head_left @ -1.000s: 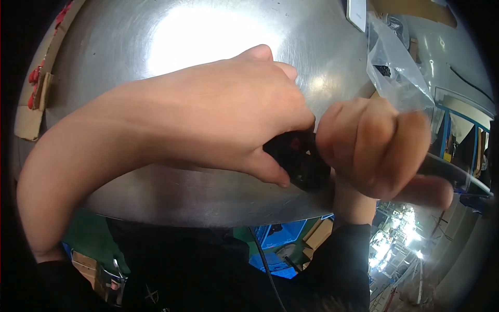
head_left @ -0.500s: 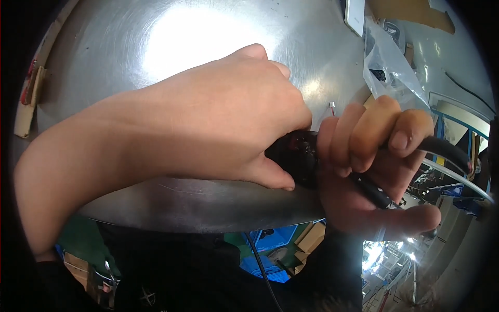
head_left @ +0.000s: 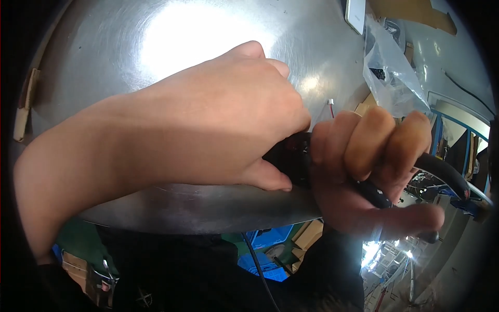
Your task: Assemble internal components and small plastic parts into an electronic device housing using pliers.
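Observation:
My left hand point(head_left: 260, 104) is closed around a dark, shiny piece point(head_left: 291, 158) near the front edge of the metal table point(head_left: 171, 208). Only part of that piece shows between thumb and fingers, so its kind is hidden. Just to the right, my right hand point(head_left: 369, 161) has its fingers curled over a black two-handled tool point(head_left: 442, 171) that looks like pliers. One curved handle sticks out beyond the fingertips; the other passes by the palm and behind the thumb. Its jaws are out of sight. A small white connector with a red wire point(head_left: 331, 106) pokes up behind the hands.
At the upper right lie a clear plastic bag point(head_left: 390, 78), a white phone-like device point(head_left: 355, 16) and brown cardboard point(head_left: 416, 13). A cardboard strip point(head_left: 26, 106) lines the left edge. Below the table are blue bins point(head_left: 265, 268) and a black cable point(head_left: 257, 260).
My right fingers have curled in further, and the curved handle has swung down toward the other one. The left hand has stayed almost still on the dark piece.

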`<state>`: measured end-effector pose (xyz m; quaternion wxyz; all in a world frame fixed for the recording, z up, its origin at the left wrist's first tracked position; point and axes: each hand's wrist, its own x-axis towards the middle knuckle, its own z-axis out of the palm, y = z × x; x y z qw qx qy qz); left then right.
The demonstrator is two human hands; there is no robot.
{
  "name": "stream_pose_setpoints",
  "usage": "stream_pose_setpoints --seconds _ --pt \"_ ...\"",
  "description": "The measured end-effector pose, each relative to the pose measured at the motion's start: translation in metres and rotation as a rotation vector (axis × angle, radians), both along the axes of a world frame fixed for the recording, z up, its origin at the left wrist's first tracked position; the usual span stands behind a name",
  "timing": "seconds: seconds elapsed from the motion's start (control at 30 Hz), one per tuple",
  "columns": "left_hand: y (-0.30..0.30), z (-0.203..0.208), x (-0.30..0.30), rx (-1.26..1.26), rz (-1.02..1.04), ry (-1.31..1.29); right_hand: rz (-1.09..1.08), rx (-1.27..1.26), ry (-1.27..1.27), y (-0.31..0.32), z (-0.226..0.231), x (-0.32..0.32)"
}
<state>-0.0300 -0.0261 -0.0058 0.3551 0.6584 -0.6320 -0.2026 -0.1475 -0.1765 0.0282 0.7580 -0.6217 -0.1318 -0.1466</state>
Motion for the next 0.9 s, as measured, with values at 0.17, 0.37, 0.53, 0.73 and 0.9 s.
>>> stream_pose_setpoints --seconds 0.17,0.37,0.53,0.73,0.9 --pt "-0.002 -0.003 0.0 -0.039 -0.009 0.082 0.046 -0.047 -0.064 -0.006 -0.004 0.003" --pt "-0.003 -0.002 0.002 -0.04 -0.021 0.029 0.005 -0.05 -0.101 -0.006 0.0 0.001" --pt "0.005 -0.001 0.001 -0.028 -0.028 0.017 0.0 -0.079 -0.053 0.002 0.004 -0.005" --pt "-0.001 -0.003 0.001 -0.016 -0.012 0.005 -0.001 -0.107 -0.063 -0.006 0.002 -0.002" --pt "0.0 -0.002 0.0 -0.098 0.011 -0.032 0.045 -0.193 -0.084 -0.004 0.003 0.003"
